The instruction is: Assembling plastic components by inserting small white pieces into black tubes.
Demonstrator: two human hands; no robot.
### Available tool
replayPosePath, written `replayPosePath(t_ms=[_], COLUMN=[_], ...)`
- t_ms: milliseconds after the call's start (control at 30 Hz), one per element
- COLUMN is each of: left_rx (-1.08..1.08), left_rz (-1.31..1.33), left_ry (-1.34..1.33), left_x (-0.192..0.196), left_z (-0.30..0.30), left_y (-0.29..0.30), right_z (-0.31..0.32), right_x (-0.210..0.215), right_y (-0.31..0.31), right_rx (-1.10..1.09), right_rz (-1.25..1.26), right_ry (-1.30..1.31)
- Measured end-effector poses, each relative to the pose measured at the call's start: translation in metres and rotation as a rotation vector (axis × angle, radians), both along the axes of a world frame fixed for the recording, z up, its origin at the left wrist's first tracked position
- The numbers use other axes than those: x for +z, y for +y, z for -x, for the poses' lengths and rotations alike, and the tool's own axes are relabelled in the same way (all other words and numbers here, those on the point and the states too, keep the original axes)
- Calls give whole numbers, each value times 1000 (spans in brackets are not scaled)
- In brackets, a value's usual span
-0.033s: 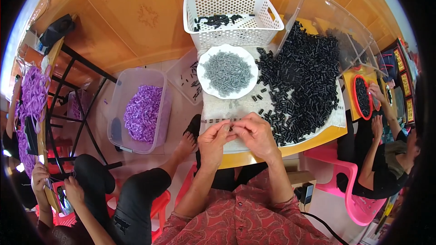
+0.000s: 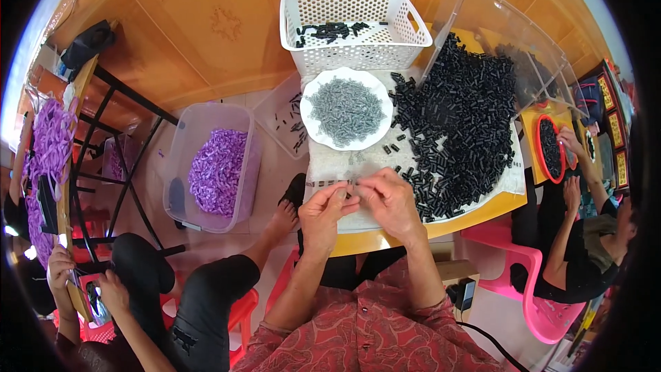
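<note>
Near the table's front edge, my left hand [image 2: 322,219] is closed in a pinch, with a small black tube just showing at its fingertips. Close by on its right, my right hand [image 2: 392,203] has its thumb and fingers pressed together; what they hold, if anything, is too small to make out. A gap separates the two sets of fingertips. Beyond them stands a white scalloped plate [image 2: 311,129] heaped with small translucent grey pieces [image 2: 346,111]. To the right spreads a big pile of short black tubes [image 2: 463,124], a few lying loose toward the plate.
A white perforated basket [image 2: 354,58] with some black tubes stands behind the plate. A clear bin [image 2: 544,34] tips over the pile. On the floor at left, a clear tub [image 2: 180,186] holds purple pieces [image 2: 219,172]. Other people work at both sides, one by a pink chair [image 2: 527,296].
My right hand has drawn slightly away from my left, so the fingertips that met are now apart. The left hand has barely moved.
</note>
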State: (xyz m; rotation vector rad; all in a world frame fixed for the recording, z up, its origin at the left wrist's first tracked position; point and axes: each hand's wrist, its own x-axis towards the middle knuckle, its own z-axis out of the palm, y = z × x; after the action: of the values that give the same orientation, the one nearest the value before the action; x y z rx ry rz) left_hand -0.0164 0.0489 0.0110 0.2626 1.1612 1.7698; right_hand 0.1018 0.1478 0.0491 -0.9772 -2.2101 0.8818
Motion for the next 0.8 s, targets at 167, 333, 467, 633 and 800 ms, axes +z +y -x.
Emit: replayPosePath(t_ms=[167, 333, 467, 633, 800], left_rx=[-11, -53, -66, -99, -97], left_rz=[-41, -198, -341, -424, -403], left_ry=[-207, -383, -321, -176, -146], left_x=[3, 5, 4, 2, 1], left_z=[10, 13, 12, 8, 7], left_y=[-2, -4, -6, -6, -7], right_z=[21, 32, 33, 29, 15], right_x=[-12, -20, -23, -25, -10], right_y=[18, 26, 28, 28, 11], right_rx=[-182, -210, -208, -187, -171], right_rz=[-226, -301, -307, -347, -301], right_ry=[-138, -170, -190, -199, -149])
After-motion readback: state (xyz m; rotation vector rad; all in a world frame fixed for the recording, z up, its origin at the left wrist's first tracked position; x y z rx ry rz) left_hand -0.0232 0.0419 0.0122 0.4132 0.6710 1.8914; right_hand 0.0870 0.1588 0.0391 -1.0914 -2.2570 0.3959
